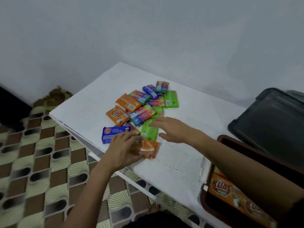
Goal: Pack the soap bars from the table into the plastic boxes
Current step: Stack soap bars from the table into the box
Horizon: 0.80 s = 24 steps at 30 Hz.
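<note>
A pile of wrapped soap bars (141,104) in orange, green, blue and rainbow packets lies on the white table (177,158). My left hand (121,148) grips an orange soap bar (146,148) at the near side of the pile, beside a blue bar (113,134). Open with fingers spread, my right hand (171,129) reaches over a green bar (148,131). A brown-rimmed plastic box (212,199) at the lower right holds orange soap bars (230,193); my right forearm crosses over it.
A dark grey lid or tray (271,119) lies at the table's right end. The table stands in a corner of pale walls. Below its left edge is a patterned brown and green floor (41,162), with a dark object (9,109) at far left.
</note>
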{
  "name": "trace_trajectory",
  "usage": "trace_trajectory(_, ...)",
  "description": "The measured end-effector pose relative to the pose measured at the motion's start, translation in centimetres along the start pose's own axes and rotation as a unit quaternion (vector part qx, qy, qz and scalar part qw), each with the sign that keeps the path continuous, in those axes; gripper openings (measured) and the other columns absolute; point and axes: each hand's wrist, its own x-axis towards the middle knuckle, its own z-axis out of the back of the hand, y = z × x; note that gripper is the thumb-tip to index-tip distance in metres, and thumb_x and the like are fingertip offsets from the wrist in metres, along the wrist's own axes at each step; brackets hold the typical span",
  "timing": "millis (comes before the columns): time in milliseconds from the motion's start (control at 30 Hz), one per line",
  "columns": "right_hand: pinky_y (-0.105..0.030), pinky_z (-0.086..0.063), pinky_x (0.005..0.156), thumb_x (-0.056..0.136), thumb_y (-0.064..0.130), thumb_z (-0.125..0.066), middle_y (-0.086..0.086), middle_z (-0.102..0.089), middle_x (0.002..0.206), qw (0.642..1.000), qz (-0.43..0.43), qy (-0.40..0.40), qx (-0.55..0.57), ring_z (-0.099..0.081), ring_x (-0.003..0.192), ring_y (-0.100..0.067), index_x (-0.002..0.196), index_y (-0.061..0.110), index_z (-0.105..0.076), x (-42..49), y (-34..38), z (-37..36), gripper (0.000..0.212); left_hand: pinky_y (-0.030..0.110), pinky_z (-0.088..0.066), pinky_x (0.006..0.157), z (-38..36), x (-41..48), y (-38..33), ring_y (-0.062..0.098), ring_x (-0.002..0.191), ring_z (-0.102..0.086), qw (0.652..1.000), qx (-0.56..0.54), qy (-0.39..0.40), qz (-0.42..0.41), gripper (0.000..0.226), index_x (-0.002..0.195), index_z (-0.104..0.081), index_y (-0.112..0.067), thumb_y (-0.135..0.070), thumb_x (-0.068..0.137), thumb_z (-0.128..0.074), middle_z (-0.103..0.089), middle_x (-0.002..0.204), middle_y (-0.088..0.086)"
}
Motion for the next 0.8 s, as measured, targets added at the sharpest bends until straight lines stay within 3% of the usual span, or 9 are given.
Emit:
trace_trajectory(167, -0.036, -0.034, 0.110, 0.092, 0.019, -0.059, 0.003, -0.030, 0.157, 0.988, 0.068, 0.088, -0.108, -0.034, 0.140, -0.019, 0.148, 0.028, -0.035, 3.6, 0.3, -0.5, 0.061, 0.046, -0.032, 0.105, -0.4, 0.0, 0.9, 0.021, 0.128, -0.044, 0.999, 0.024, 0.001, -0.027, 0.071, 0.134, -0.051, -0.027, -0.066, 0.074, -0.051, -0.050, 0.139, -0.005)
trace_trajectory(267, -0.037, -0.033, 0.111, 0.091, 0.026, -0.061, 0.003, -0.032, 0.156, 0.980, 0.085, 0.111, -0.138, -0.035, 0.139, -0.020, 0.149, 0.028, -0.032, 4.7, 0.5, -0.5, 0.064, 0.044, -0.028, 0.107, -0.7, 0.5, 1.3, 0.020, 0.131, -0.039, 0.999, 0.034, 0.014, -0.033, 0.071, 0.137, -0.047, -0.028, -0.057, 0.075, -0.065, -0.048, 0.141, -0.005)
trace_trajectory(400, -0.044, -0.042, 0.106, 0.086, 0.042, -0.066, -0.001, -0.030, 0.154, 0.969, 0.092, 0.151, -0.170, -0.042, 0.132, -0.026, 0.150, 0.037, -0.024, 5.8, 0.1, -1.3, 0.076, 0.042, -0.026, 0.108, -1.2, 1.0, 1.4, 0.019, 0.131, -0.040, 0.998, 0.041, 0.015, -0.041, 0.071, 0.137, -0.047, -0.028, -0.051, 0.075, -0.072, -0.051, 0.138, -0.005)
trace_trajectory(500, -0.042, -0.045, 0.100, 0.081, 0.045, -0.070, -0.003, -0.033, 0.145, 0.970, 0.081, 0.154, -0.170, -0.045, 0.122, -0.025, 0.147, 0.037, -0.030, 6.2, -0.4, -1.5, 0.078, 0.042, -0.025, 0.109, -1.3, 1.3, 1.5, 0.018, 0.130, -0.040, 0.998, 0.046, 0.020, -0.038, 0.072, 0.137, -0.047, -0.029, -0.052, 0.074, -0.072, -0.051, 0.138, -0.006)
trace_trajectory(633, -0.036, -0.043, 0.099, 0.076, 0.044, -0.076, -0.004, -0.046, 0.134, 0.975, 0.082, 0.142, -0.148, -0.049, 0.116, -0.022, 0.135, 0.021, -0.043, 5.9, -0.7, -1.3, 0.072, 0.040, -0.025, 0.107, -1.6, 1.3, 1.5, 0.019, 0.123, -0.046, 0.998, 0.047, 0.018, -0.042, 0.072, 0.130, -0.049, -0.029, -0.057, 0.068, -0.071, -0.055, 0.132, -0.005)
trace_trajectory(800, -0.033, -0.043, 0.095, 0.071, 0.054, -0.077, -0.004, -0.047, 0.133, 0.989, 0.041, 0.105, -0.093, -0.050, 0.115, -0.021, 0.136, 0.017, -0.037, 4.3, -2.2, -0.4, 0.085, 0.038, -0.038, 0.099, -1.8, 1.4, 1.4, 0.016, 0.108, -0.050, 0.998, 0.028, -0.007, -0.054, 0.072, 0.123, -0.047, -0.029, -0.064, 0.063, -0.067, -0.057, 0.122, -0.007)
